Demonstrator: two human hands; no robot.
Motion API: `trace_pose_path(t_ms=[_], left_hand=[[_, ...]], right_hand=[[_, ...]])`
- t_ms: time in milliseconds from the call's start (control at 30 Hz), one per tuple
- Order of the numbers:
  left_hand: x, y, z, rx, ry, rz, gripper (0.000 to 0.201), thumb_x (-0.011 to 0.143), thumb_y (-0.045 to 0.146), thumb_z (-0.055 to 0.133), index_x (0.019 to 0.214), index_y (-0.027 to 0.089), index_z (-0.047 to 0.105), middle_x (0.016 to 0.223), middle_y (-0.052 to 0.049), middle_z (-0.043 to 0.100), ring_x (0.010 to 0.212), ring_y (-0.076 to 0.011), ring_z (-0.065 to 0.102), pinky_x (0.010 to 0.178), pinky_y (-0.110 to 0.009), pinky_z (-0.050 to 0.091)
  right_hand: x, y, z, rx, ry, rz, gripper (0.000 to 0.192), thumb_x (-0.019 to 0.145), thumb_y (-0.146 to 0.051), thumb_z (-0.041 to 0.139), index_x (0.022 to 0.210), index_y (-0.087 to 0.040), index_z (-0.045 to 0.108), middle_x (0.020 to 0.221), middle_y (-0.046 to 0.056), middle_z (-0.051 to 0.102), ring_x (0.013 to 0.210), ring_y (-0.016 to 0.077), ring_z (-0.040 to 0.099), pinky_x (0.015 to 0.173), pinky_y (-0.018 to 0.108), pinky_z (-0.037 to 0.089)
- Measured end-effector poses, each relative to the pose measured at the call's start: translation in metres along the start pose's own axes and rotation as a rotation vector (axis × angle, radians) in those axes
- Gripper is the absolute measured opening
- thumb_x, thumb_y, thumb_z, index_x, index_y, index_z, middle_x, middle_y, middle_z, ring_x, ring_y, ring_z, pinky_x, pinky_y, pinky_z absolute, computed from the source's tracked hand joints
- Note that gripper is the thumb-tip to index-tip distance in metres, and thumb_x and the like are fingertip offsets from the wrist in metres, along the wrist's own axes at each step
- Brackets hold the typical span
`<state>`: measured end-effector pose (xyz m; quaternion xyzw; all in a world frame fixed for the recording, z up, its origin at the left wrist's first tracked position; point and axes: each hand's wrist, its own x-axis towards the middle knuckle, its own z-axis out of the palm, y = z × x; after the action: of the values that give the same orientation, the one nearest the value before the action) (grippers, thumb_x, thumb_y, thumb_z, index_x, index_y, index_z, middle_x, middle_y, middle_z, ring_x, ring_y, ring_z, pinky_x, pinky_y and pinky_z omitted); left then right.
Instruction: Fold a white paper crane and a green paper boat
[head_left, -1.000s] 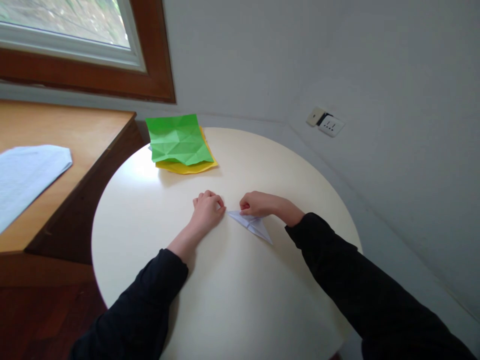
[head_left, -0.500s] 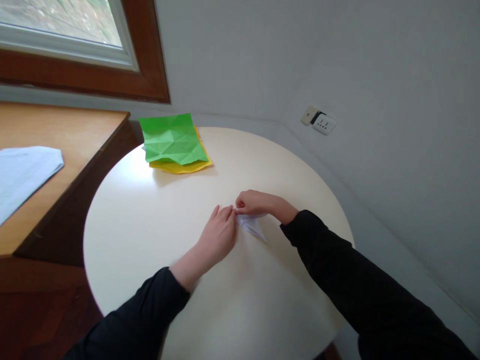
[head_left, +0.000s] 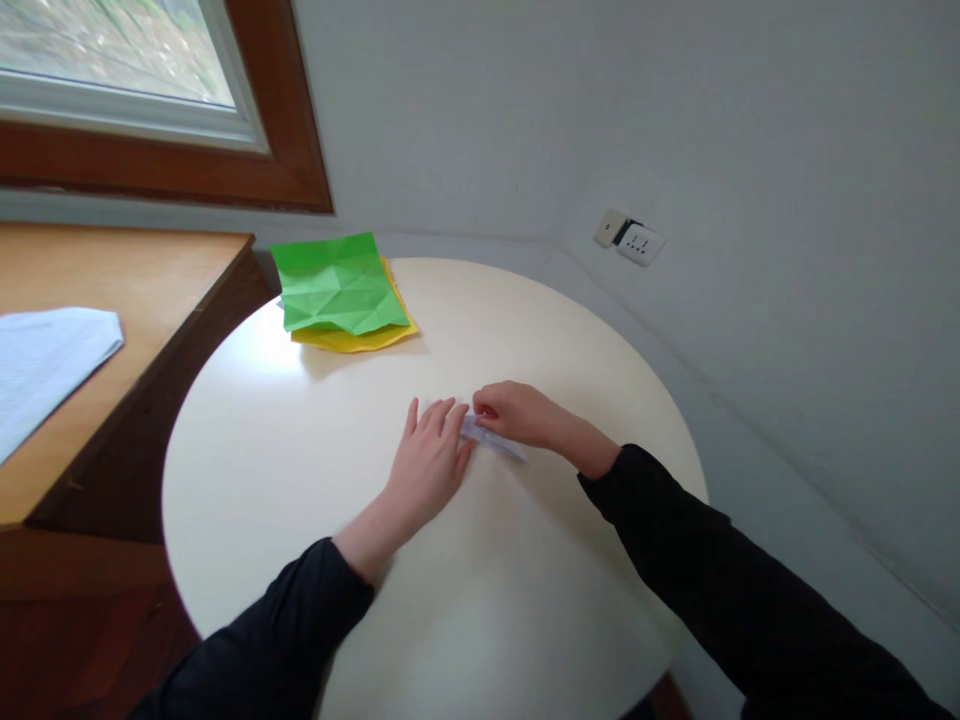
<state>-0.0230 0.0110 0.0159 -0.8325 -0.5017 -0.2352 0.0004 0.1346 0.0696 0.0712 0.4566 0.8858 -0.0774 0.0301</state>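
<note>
A small piece of folded white paper [head_left: 501, 443] lies near the middle of the round white table [head_left: 247, 470], partly hidden by both hands. My left hand [head_left: 429, 455] rests on its left part with the fingers spread and the thumb at its lower edge. From the right, my right hand [head_left: 517, 412] pinches the paper's upper edge with curled fingers. One narrow paper flap points down to the right below that hand.
Creased green paper [head_left: 337, 285] lies over yellow paper [head_left: 356, 343] at the table's back left. On the wooden desk [head_left: 150, 260] at left lies a pale folded sheet [head_left: 56, 360]. A wall socket [head_left: 639, 243] is at back right.
My left hand's fingers have spread and shifted slightly left. The paper's visible flap now looks narrower and lies flatter. My right hand stays at the paper's upper edge.
</note>
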Motion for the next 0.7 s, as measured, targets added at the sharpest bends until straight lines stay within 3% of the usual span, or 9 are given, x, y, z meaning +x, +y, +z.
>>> trace_pose_path(t_ms=[133, 300, 400, 500, 700], left_hand=[[0.003, 0.0, -0.012, -0.024, 0.092, 0.013, 0.027, 0.086, 0.025, 0.05, 0.111, 0.018, 0.056, 0.123, -0.013, 0.059, 0.117, -0.0254, 0.051, 0.109, -0.052, 0.026], [-0.001, 0.005, -0.015, 0.059, -0.001, 0.049, 0.019, 0.082, 0.015, 0.054, 0.097, 0.02, 0.064, 0.116, -0.009, 0.064, 0.112, -0.0276, 0.055, 0.104, -0.054, 0.03], [-0.001, 0.007, -0.014, 0.095, -0.073, 0.084, 0.019, 0.083, 0.01, 0.049, 0.088, 0.018, 0.066, 0.103, -0.008, 0.069, 0.103, -0.0255, 0.059, 0.103, -0.051, 0.033], [-0.001, 0.01, -0.013, 0.128, -0.133, 0.116, 0.022, 0.083, 0.007, 0.045, 0.08, 0.016, 0.065, 0.09, -0.008, 0.07, 0.095, -0.0235, 0.062, 0.1, -0.047, 0.037], [0.001, 0.022, -0.011, 0.138, -0.126, 0.181, 0.017, 0.083, 0.008, 0.047, 0.087, 0.014, 0.063, 0.094, -0.01, 0.069, 0.092, -0.0227, 0.062, 0.099, -0.044, 0.038]], right_hand=[[-0.016, 0.002, 0.023, -0.057, 0.255, -0.185, 0.013, 0.087, -0.016, 0.052, 0.081, -0.016, 0.064, 0.081, 0.006, 0.066, 0.078, 0.017, 0.056, 0.07, 0.028, 0.033], [-0.033, -0.003, 0.059, -0.021, 0.458, -0.322, 0.02, 0.093, -0.017, 0.044, 0.084, -0.018, 0.062, 0.079, 0.005, 0.066, 0.078, 0.0168, 0.055, 0.072, 0.029, 0.035], [-0.042, -0.004, 0.075, 0.017, 0.527, -0.29, 0.021, 0.093, -0.015, 0.043, 0.085, -0.018, 0.062, 0.081, 0.005, 0.067, 0.079, 0.017, 0.056, 0.073, 0.029, 0.037], [-0.052, -0.002, 0.084, 0.047, 0.608, -0.167, 0.015, 0.089, -0.014, 0.049, 0.086, -0.018, 0.063, 0.083, 0.006, 0.067, 0.082, 0.0188, 0.057, 0.074, 0.031, 0.038], [-0.066, 0.004, 0.088, 0.111, 0.605, -0.025, 0.015, 0.086, -0.01, 0.051, 0.086, -0.017, 0.064, 0.087, 0.008, 0.069, 0.081, 0.0191, 0.06, 0.074, 0.032, 0.043]])
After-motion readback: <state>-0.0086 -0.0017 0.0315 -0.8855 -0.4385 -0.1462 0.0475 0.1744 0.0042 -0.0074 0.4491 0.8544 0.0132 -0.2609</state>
